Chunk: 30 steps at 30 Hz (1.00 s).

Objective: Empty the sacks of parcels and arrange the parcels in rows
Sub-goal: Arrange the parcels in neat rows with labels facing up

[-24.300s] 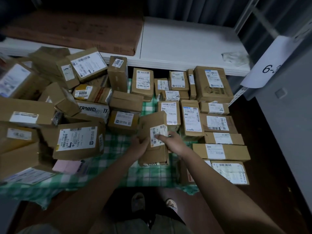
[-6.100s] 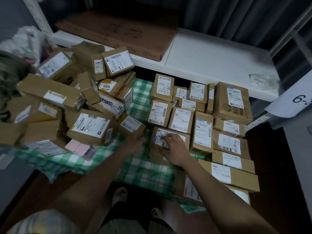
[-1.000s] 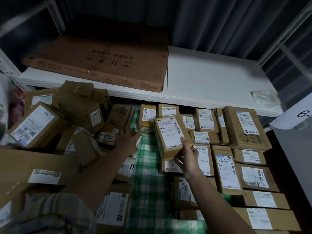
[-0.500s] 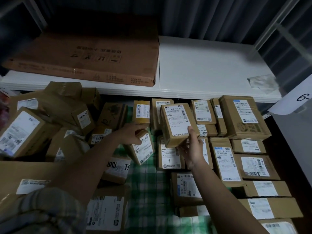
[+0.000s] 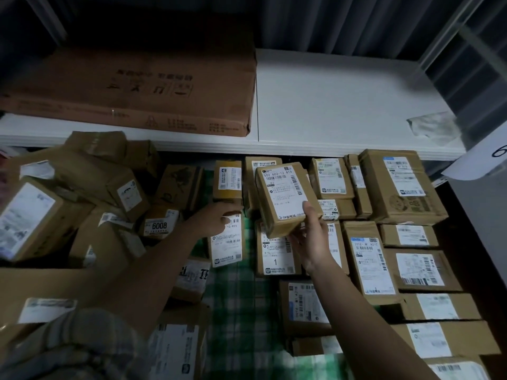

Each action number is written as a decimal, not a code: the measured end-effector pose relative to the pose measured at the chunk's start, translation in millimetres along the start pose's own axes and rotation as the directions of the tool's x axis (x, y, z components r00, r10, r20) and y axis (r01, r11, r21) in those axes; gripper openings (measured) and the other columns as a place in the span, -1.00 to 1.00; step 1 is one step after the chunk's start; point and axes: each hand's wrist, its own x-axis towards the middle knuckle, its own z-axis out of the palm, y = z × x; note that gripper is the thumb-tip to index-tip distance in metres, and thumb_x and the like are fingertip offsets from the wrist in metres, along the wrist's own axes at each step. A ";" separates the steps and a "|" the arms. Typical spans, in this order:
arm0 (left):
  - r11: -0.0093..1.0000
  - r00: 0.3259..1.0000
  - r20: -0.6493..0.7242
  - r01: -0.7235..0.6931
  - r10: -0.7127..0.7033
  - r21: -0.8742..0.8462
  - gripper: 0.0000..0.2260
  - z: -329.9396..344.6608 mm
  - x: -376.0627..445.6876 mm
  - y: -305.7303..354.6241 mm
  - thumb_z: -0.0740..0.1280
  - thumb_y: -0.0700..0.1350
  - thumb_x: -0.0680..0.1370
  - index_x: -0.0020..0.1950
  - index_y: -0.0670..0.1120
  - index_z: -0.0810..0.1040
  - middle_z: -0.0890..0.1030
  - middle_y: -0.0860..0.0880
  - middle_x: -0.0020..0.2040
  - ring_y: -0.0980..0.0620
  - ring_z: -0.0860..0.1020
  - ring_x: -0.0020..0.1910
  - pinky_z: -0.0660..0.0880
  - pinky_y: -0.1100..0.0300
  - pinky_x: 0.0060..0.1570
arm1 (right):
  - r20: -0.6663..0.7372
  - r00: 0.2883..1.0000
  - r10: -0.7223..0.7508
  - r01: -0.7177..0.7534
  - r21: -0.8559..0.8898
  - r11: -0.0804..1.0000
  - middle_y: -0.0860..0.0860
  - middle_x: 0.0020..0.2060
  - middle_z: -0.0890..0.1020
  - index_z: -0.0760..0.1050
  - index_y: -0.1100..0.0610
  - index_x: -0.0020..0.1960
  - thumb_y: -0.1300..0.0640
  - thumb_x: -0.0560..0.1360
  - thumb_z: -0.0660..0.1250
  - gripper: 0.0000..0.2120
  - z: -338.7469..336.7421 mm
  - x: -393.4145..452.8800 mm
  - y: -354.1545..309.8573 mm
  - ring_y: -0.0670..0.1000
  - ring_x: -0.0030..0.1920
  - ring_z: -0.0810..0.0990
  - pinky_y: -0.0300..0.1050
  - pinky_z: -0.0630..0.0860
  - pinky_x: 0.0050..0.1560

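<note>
My right hand point(image 5: 310, 237) grips a brown labelled parcel point(image 5: 284, 197) from below and holds it tilted above the arranged rows point(image 5: 367, 256) of parcels on the right. My left hand point(image 5: 212, 219) rests on the top of a smaller parcel with a white label point(image 5: 226, 245), thumb on the label, fingers over its upper edge. That parcel lies at the left end of the rows on the green checked cloth point(image 5: 238, 311). A loose heap of parcels point(image 5: 82, 204) fills the left side.
A white shelf point(image 5: 329, 111) runs above the parcels, with a large flat brown carton point(image 5: 131, 89) on its left half and a crumpled wrapper point(image 5: 430, 127) at its right. A paper sign point(image 5: 482, 160) hangs at the right edge.
The right hand has kept the parcel raised, shifted slightly right. The left hand has set the smaller parcel upright beside the rows.
</note>
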 end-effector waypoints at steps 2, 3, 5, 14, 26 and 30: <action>1.000 1.000 -0.019 -0.022 0.022 -0.005 -0.53 2.1 -0.6 -2.3 0.14 -0.48 0.55 0.41 -0.16 0.44 0.41 -0.07 0.40 -0.04 0.42 0.33 0.38 0.35 0.12 | 0.003 1.000 -0.004 0.004 -0.003 1.000 0.13 0.28 0.53 0.21 0.05 0.49 -0.23 0.17 0.52 0.00 2.5 -0.6 -0.2 0.15 0.19 0.58 0.07 0.63 0.03; 0.999 0.999 -0.037 0.000 -0.001 -0.036 -0.52 4.3 -1.2 -4.7 0.15 -0.51 0.52 0.39 -0.18 0.45 0.43 -0.06 0.36 -0.03 0.47 0.27 0.46 0.34 0.07 | 0.008 1.000 -0.003 0.003 -0.005 1.000 0.12 0.29 0.53 0.20 0.05 0.49 -0.24 0.17 0.52 0.01 2.8 -0.2 0.3 0.15 0.20 0.58 0.09 0.62 0.06; 0.998 0.993 -0.118 0.022 -0.029 -0.065 -0.55 8.7 -2.6 -7.9 0.18 -0.46 0.54 0.37 -0.14 0.48 0.48 -0.12 0.33 -0.09 0.52 0.20 0.55 0.12 0.09 | 0.015 1.000 -0.005 0.005 -0.007 1.000 0.10 0.29 0.53 0.19 0.04 0.50 -0.24 0.16 0.52 0.03 1.5 1.2 1.6 0.14 0.20 0.58 0.10 0.61 0.09; 0.947 0.941 0.110 0.319 -0.321 0.029 0.01 24.2 -5.8 -18.0 0.53 0.12 0.23 0.53 0.13 0.00 0.26 -0.12 0.51 -0.15 0.36 0.40 0.45 -0.14 0.25 | 0.015 1.000 0.008 -0.008 0.033 0.999 0.10 0.28 0.54 0.21 0.07 0.50 -0.14 0.44 0.43 -0.25 -9.1 4.6 5.0 0.12 0.17 0.60 -0.02 0.63 -0.05; 0.904 0.934 0.092 0.302 -0.344 0.303 0.26 59.5 -8.7 6.4 0.61 0.06 0.26 0.51 0.13 -0.39 -0.49 -0.17 0.47 -0.29 0.01 0.53 0.25 -0.07 0.43 | -0.016 1.000 -0.001 0.001 -0.036 0.999 0.14 0.28 0.53 0.30 0.06 0.43 -0.21 0.44 0.39 -0.33 -17.6 5.8 1.0 0.09 0.14 0.59 -0.10 0.62 -0.14; 0.904 0.910 0.045 0.404 -0.413 0.141 0.22 52.3 -7.1 3.5 0.59 -0.02 0.32 0.51 0.09 -0.40 -0.46 -0.19 0.48 -0.26 0.03 0.53 0.27 -0.08 0.42 | -0.010 1.000 0.001 -0.002 -0.056 0.998 0.14 0.29 0.52 0.29 0.06 0.44 -0.26 0.36 0.42 -0.23 -16.5 8.2 2.8 0.10 0.17 0.57 -0.09 0.61 -0.15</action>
